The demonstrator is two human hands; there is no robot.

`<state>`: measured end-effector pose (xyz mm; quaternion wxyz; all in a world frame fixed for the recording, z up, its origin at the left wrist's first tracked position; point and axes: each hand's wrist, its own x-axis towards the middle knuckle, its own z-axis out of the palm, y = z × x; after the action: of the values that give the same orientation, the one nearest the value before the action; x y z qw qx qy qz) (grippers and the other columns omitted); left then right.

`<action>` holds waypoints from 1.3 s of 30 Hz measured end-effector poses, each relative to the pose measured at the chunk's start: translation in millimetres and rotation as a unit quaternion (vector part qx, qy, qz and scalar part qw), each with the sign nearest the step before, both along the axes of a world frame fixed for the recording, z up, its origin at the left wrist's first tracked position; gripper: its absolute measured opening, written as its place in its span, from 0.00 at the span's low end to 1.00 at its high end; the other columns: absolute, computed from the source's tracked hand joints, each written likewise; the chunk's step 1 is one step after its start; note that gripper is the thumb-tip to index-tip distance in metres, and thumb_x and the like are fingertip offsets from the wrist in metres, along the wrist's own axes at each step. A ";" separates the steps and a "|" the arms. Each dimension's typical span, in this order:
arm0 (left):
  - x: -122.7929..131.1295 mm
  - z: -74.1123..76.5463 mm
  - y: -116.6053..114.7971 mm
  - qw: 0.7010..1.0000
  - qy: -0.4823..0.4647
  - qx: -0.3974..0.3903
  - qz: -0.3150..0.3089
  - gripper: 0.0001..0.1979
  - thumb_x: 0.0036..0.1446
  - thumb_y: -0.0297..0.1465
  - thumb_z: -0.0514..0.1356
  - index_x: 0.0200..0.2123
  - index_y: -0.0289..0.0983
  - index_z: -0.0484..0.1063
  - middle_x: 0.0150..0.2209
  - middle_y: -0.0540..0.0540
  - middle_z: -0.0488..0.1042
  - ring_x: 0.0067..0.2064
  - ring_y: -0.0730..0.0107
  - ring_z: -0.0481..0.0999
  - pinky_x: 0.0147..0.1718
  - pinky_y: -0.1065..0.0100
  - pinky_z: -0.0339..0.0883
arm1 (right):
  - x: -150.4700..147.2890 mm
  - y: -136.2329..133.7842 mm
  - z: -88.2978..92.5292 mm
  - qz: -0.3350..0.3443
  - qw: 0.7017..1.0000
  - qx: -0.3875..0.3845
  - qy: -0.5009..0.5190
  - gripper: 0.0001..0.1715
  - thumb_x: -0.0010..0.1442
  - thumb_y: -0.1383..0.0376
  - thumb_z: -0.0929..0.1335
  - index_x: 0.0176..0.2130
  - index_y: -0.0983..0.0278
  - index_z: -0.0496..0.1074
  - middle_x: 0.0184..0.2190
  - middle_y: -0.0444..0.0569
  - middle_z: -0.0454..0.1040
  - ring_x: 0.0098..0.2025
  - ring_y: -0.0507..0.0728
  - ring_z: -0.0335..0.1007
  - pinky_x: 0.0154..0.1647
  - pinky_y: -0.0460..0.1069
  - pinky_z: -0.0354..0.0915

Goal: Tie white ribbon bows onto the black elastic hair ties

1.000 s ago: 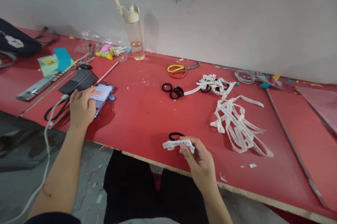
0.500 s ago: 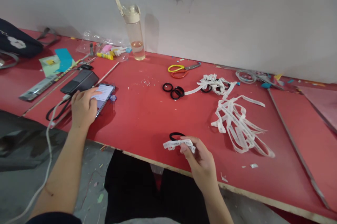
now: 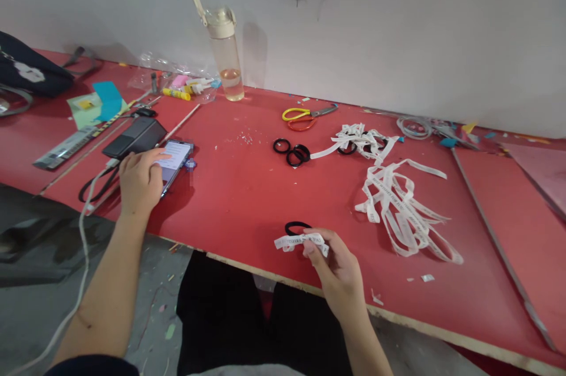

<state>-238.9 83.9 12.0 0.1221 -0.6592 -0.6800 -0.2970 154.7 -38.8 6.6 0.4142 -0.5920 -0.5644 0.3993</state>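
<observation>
My left hand (image 3: 140, 180) rests over a phone (image 3: 175, 158) with a lit screen, its fingers stretched out and touching the glass. Near the table's front edge, my right hand (image 3: 338, 267) pinches a white printed ribbon (image 3: 289, 241) joined to a black hair tie (image 3: 297, 227). Part of the ribbon is hidden by the fingers. Beyond that hand lie loose black hair ties (image 3: 298, 155). One heap of white ribbon (image 3: 365, 141) has black bands among it, and a looser pile of printed ribbon (image 3: 398, 205) lies to the right.
Yellow-and-red-handled scissors (image 3: 305, 118) lie toward the wall. A water bottle (image 3: 229, 63) stands upright at the back. Behind the phone are a black box-shaped device (image 3: 135, 140) and a white cable (image 3: 81, 246). A dark bag (image 3: 30, 66) sits at far left. A grey strip (image 3: 495, 240) crosses the right side.
</observation>
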 end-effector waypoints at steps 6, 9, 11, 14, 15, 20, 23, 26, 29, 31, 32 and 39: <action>1.1 1.5 -2.0 1.000 -0.007 -0.004 -0.004 0.21 0.62 0.27 0.47 0.52 0.39 0.75 0.50 0.42 0.80 0.57 0.56 0.74 0.67 0.51 0.54 | 0.3 -0.2 -0.6 -0.003 1.000 -0.004 -0.004 0.16 0.66 0.54 0.67 0.44 0.63 0.74 0.29 0.46 0.76 0.31 0.51 0.73 0.30 0.43 0.68; 1.2 2.3 -3.0 1.000 -0.017 0.003 0.002 0.20 0.62 0.27 0.48 0.51 0.38 0.75 0.52 0.41 0.79 0.59 0.55 0.73 0.66 0.50 0.55 | 0.3 0.0 0.1 -0.001 1.000 -0.004 -0.004 0.16 0.66 0.54 0.67 0.44 0.63 0.74 0.29 0.46 0.76 0.30 0.51 0.73 0.30 0.43 0.68; 1.1 2.7 -3.2 1.000 -0.019 0.007 0.007 0.20 0.61 0.27 0.48 0.51 0.36 0.75 0.52 0.40 0.79 0.59 0.54 0.73 0.65 0.49 0.56 | 0.2 0.0 0.5 0.000 1.000 -0.004 -0.003 0.15 0.66 0.54 0.67 0.43 0.63 0.74 0.29 0.46 0.76 0.31 0.51 0.74 0.29 0.43 0.68; 0.7 2.7 -2.8 1.000 -0.018 0.012 0.016 0.20 0.62 0.27 0.48 0.50 0.37 0.75 0.50 0.40 0.79 0.58 0.54 0.73 0.64 0.50 0.58 | 0.1 0.1 0.3 0.001 1.000 -0.003 -0.001 0.15 0.66 0.54 0.67 0.43 0.63 0.74 0.29 0.46 0.76 0.31 0.52 0.73 0.29 0.43 0.68; 0.5 2.5 -2.4 1.000 -0.019 0.012 0.018 0.19 0.62 0.27 0.48 0.50 0.37 0.75 0.50 0.41 0.80 0.58 0.54 0.73 0.64 0.50 0.58 | 0.1 0.1 0.2 0.000 1.000 -0.002 -0.001 0.15 0.66 0.54 0.67 0.43 0.63 0.74 0.29 0.46 0.76 0.31 0.52 0.73 0.29 0.43 0.68; -0.2 0.3 0.1 1.000 -0.015 -0.013 0.005 0.19 0.62 0.28 0.48 0.49 0.40 0.75 0.49 0.43 0.80 0.57 0.56 0.74 0.66 0.50 0.55 | -0.2 0.0 -0.2 -0.003 1.000 -0.002 0.000 0.15 0.66 0.54 0.67 0.43 0.62 0.75 0.29 0.46 0.76 0.31 0.52 0.73 0.30 0.43 0.69; -0.4 0.3 -0.5 1.000 -0.018 -0.019 0.001 0.20 0.62 0.28 0.48 0.52 0.38 0.74 0.54 0.42 0.78 0.59 0.57 0.72 0.67 0.51 0.54 | 0.0 -0.3 0.0 0.000 1.000 -0.002 -0.001 0.15 0.66 0.54 0.67 0.43 0.62 0.75 0.29 0.46 0.77 0.31 0.51 0.74 0.30 0.43 0.69; -0.9 1.3 -1.7 1.000 -0.023 -0.008 0.002 0.20 0.62 0.28 0.47 0.52 0.37 0.74 0.55 0.39 0.77 0.60 0.56 0.71 0.65 0.52 0.56 | 0.3 -0.3 0.0 0.000 1.000 0.001 -0.004 0.14 0.66 0.54 0.67 0.43 0.62 0.74 0.29 0.46 0.77 0.31 0.51 0.74 0.31 0.43 0.69; -1.2 1.5 -1.1 1.000 -0.022 0.002 0.006 0.19 0.61 0.29 0.47 0.47 0.36 0.76 0.51 0.39 0.79 0.57 0.55 0.74 0.64 0.51 0.57 | 0.5 0.0 -0.6 0.001 1.000 0.003 -0.003 0.14 0.66 0.54 0.67 0.43 0.62 0.74 0.29 0.45 0.76 0.31 0.51 0.73 0.31 0.43 0.69; -1.1 1.1 0.3 1.000 -0.017 -0.006 0.004 0.19 0.61 0.30 0.47 0.45 0.36 0.77 0.49 0.39 0.80 0.55 0.55 0.74 0.64 0.52 0.57 | 0.6 0.1 -1.4 0.002 1.000 0.005 0.000 0.14 0.66 0.55 0.67 0.43 0.62 0.74 0.29 0.45 0.76 0.31 0.51 0.73 0.32 0.43 0.69; -0.9 0.8 1.0 1.000 -0.014 -0.014 0.002 0.20 0.62 0.31 0.47 0.45 0.36 0.77 0.49 0.39 0.80 0.55 0.55 0.74 0.64 0.53 0.57 | 0.6 0.1 -1.8 0.003 1.000 0.006 0.001 0.14 0.66 0.55 0.67 0.43 0.62 0.74 0.29 0.45 0.76 0.32 0.51 0.73 0.32 0.43 0.69; -0.8 0.3 1.5 1.000 -0.014 -0.022 -0.001 0.21 0.63 0.31 0.46 0.48 0.34 0.77 0.51 0.39 0.79 0.55 0.55 0.74 0.63 0.55 0.57 | 1.1 -0.3 -2.8 0.003 1.000 0.001 -0.006 0.14 0.66 0.54 0.67 0.43 0.62 0.74 0.29 0.45 0.76 0.31 0.50 0.72 0.31 0.42 0.67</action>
<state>-239.7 85.4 12.3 0.0979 -0.6583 -0.6875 -0.2907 155.8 -39.1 3.8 0.4100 -0.5928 -0.5689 0.3961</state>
